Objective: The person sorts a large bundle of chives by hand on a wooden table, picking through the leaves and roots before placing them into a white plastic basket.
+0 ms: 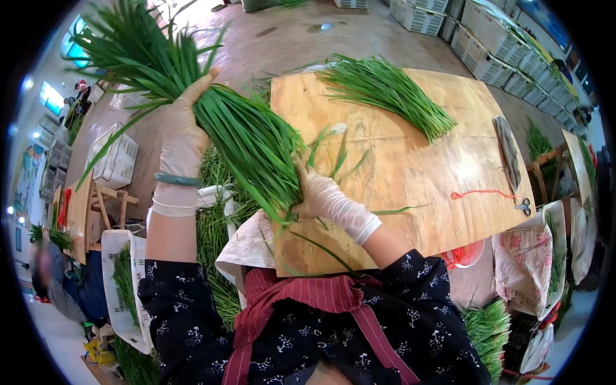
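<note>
A thick bunch of garlic chives [244,135] is held aslant over the left edge of the wooden board [410,192]. My left hand [187,115], in a pale thin glove, wraps round its leafy upper part. At the cut ends, my gloved right hand [321,196] is closed against the lower side of the bunch. A second pile of chives [391,93] lies on the far part of the board. Several loose leaves [340,154] are scattered between the pile and my right hand.
Scissors [524,206], a red string [481,192] and a dark long object [507,151] lie at the board's right edge. Loose chives [215,256] fill a crate below the left side. White crates [487,38] are stacked at the far right. Another person [58,269] is at the left.
</note>
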Motion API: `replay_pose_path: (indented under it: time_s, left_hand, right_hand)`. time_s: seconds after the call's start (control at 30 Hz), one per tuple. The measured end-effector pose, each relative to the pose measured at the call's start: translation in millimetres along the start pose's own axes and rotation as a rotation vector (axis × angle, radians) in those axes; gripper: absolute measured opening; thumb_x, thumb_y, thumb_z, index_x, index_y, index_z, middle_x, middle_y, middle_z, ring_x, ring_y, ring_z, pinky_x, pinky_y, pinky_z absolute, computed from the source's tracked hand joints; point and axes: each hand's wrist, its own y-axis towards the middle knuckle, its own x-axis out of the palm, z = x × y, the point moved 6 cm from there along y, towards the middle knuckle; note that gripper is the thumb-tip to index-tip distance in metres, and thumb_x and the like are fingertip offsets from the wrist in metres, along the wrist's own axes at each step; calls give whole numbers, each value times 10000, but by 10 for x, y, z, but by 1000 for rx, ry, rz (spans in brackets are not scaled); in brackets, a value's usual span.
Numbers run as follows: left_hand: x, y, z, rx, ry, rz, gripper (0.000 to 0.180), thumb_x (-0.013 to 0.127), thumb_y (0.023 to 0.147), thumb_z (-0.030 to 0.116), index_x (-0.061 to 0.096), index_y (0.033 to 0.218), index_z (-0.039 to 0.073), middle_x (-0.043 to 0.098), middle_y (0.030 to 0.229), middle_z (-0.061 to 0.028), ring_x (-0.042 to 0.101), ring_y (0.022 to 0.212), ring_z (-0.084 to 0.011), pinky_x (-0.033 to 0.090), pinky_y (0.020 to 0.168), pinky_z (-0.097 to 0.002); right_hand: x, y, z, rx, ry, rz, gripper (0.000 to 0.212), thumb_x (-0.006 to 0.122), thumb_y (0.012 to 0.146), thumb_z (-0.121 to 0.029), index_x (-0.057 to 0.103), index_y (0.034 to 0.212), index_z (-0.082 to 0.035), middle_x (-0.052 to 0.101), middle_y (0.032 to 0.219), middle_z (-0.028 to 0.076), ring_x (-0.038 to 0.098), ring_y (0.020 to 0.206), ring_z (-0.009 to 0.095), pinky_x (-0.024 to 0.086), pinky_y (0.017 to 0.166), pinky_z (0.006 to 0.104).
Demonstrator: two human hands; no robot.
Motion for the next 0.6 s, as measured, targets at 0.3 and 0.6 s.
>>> replay_pose_path:
  time_s: [0.3, 0.6]
  left_hand:
    - [-1243, 190, 1056, 287, -3, 267, 199, 588, 789, 99, 606, 925, -45, 616, 914, -190, 599, 893, -307, 505, 786, -410]
    - [-1885, -123, 1708, 445, -2, 359, 315, 504, 835, 156, 581, 1052, -59, 607, 1018, -198, 579, 950, -303, 466, 864, -393]
  right_hand:
    - [54, -448, -402, -57, 103, 105, 181, 543, 780, -153, 510, 903, -24, 616, 783, 200, 621, 742, 357, 491, 649, 422]
    - [-694, -436, 81, -139, 43, 266, 247, 563, 784, -124, 549, 1027, -84, 620, 847, 176, 614, 796, 336, 491, 673, 405]
